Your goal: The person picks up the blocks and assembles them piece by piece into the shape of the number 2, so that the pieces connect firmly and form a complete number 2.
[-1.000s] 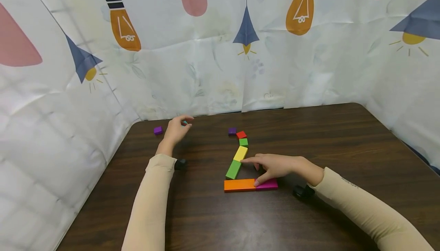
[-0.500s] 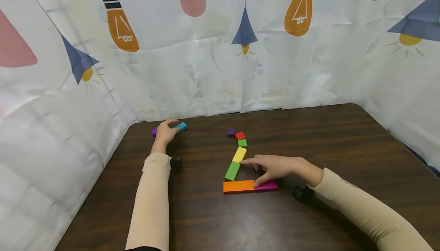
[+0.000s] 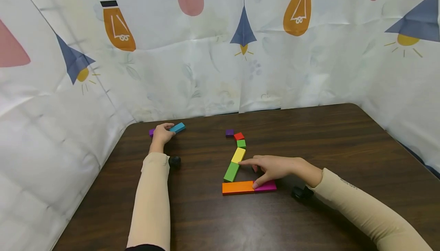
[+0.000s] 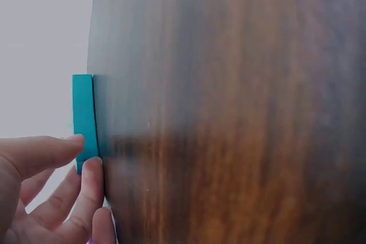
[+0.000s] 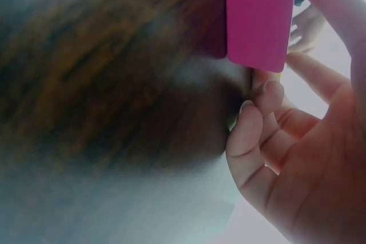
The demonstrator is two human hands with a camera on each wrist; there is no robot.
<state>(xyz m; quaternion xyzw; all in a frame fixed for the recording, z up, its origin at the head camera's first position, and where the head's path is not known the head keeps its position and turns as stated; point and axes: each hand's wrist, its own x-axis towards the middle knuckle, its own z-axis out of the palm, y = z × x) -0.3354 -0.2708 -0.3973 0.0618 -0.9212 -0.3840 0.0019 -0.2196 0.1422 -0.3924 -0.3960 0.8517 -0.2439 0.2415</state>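
At the far left of the table, my left hand (image 3: 162,133) pinches the near end of a blue rectangular block (image 3: 177,128) lying on the tabletop. In the left wrist view the thumb lies on one face of this blue block (image 4: 84,112), with fingers at its lower end. My right hand (image 3: 275,167) reaches over a row of blocks. Its thumb touches where an orange block (image 3: 237,187) meets a magenta block (image 3: 266,186). The extended index finger touches near the joint of a yellow block (image 3: 238,154) and a longer green block (image 3: 232,172); the other fingers are bent.
Past the yellow block, the line bends on with a small green block (image 3: 241,143), a red block (image 3: 238,136) and a dark purple block (image 3: 229,133). A purple block (image 3: 151,132) sits partly behind my left hand. A patterned cloth (image 3: 213,71) hangs behind the table.
My left hand has moved left to the blue block's left end, uncovering most of that block and partly covering the purple one. The right hand keeps its place.
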